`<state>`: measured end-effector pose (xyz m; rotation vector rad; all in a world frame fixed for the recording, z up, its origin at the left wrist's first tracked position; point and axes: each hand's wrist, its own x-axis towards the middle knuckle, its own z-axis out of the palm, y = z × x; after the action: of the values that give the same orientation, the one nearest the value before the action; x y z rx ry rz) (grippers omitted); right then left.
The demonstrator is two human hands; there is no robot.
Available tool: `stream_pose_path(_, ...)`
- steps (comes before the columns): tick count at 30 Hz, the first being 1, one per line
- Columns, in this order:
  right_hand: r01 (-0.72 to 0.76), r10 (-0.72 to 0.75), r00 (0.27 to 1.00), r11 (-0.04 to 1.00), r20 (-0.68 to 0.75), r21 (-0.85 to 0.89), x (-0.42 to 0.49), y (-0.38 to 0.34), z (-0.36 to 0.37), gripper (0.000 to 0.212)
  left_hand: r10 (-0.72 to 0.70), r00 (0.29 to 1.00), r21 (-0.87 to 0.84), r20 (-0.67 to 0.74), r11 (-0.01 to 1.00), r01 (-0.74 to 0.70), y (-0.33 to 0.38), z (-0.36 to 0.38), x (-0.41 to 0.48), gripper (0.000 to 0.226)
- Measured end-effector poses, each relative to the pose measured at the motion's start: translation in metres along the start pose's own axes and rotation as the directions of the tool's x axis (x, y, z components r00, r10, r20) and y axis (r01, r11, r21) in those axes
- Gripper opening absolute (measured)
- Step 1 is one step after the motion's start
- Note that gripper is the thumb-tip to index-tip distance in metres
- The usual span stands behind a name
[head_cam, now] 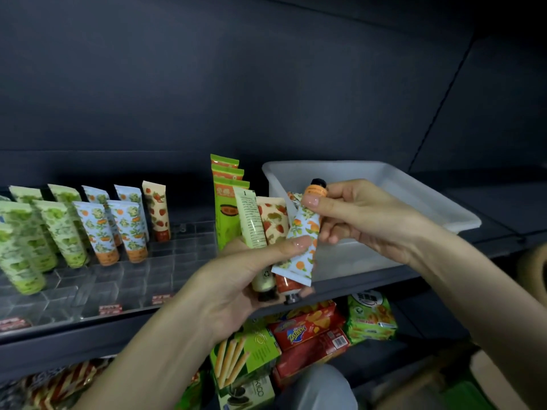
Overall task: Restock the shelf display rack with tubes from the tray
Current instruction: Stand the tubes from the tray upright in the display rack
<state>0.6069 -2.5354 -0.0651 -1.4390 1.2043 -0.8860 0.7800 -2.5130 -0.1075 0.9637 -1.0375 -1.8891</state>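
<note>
Two bare hands meet in front of a dark shelf (364, 287). The right hand (364, 220) pinches the orange collar of a soft, flattened tube printed with oranges on pale blue (302, 229), just under its round black cap. The tube hangs tilted, cap up, its crimped flat end pointing down toward the left palm. The left hand (233, 291) curls round two more tubes held cap down: a pale green tube (251, 223) showing small print, and a cream strawberry-print tube (275, 220). Its thumb also rests on the blue tube's middle.

Behind the right hand sits the white plastic tray (444, 208), a smooth rectangular bin with a rolled rim. Left of the left hand is the clear acrylic display rack (133, 276), stepped into square cells. Glossy standing tubes (97, 232) lean in rows there: green ones farthest from the hand, then blue, then strawberry. Tall green packets (226, 214) stand just behind the left fingers. Below both hands, cardboard snack boxes (307, 335) fill a lower shelf.
</note>
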Motion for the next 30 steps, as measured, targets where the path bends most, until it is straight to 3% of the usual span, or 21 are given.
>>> stream_pose_path(3,0.031,-0.031,1.0,0.999,-0.006,-0.016,0.002,0.003,0.001,0.04,0.06,0.997,0.0,-0.052,0.998,-0.06,-0.001,-0.002,-0.001,0.052)
stream_pose_path(6,0.059,-0.057,0.98,0.998,-0.189,0.003,0.015,0.006,-0.02,0.045,0.158,0.986,0.031,-0.059,0.987,-0.156,0.006,-0.012,-0.004,0.036)
stream_pose_path(10,-0.007,0.005,0.939,1.0,-0.344,-0.006,0.042,0.033,-0.065,0.034,0.235,0.97,0.138,-0.069,0.965,-0.224,0.017,-0.028,-0.008,0.039)
stream_pose_path(16,-0.22,0.193,0.962,0.966,-0.191,-0.134,0.065,0.061,-0.097,0.04,0.288,0.957,0.138,-0.044,0.95,-0.28,0.015,-0.027,-0.003,0.071)
stream_pose_path(20,-0.303,0.276,0.953,0.881,-0.126,-0.364,0.076,0.066,-0.094,0.029,0.234,0.967,0.135,-0.1,0.966,-0.22,0.008,-0.022,0.008,0.065)
stream_pose_path(23,-0.354,0.351,0.932,0.831,-0.09,-0.429,0.086,0.067,-0.093,0.037,0.232,0.965,0.136,-0.119,0.967,-0.215,0.006,-0.016,0.009,0.082)
stream_pose_path(26,-0.421,0.422,0.902,0.803,-0.095,-0.422,0.101,0.067,-0.094,0.054,0.227,0.963,0.136,-0.148,0.969,-0.207,0.006,-0.012,0.007,0.062)
stream_pose_path(28,-0.452,0.445,0.888,0.801,-0.113,-0.393,0.11,0.067,-0.093,0.047,0.222,0.958,0.113,-0.182,0.972,-0.204,0.005,-0.01,0.006,0.042)
stream_pose_path(30,-0.483,0.472,0.874,0.809,-0.119,-0.334,0.118,0.07,-0.094,0.038,0.221,0.955,0.124,-0.196,0.972,-0.199,0.004,-0.01,0.006,0.048)
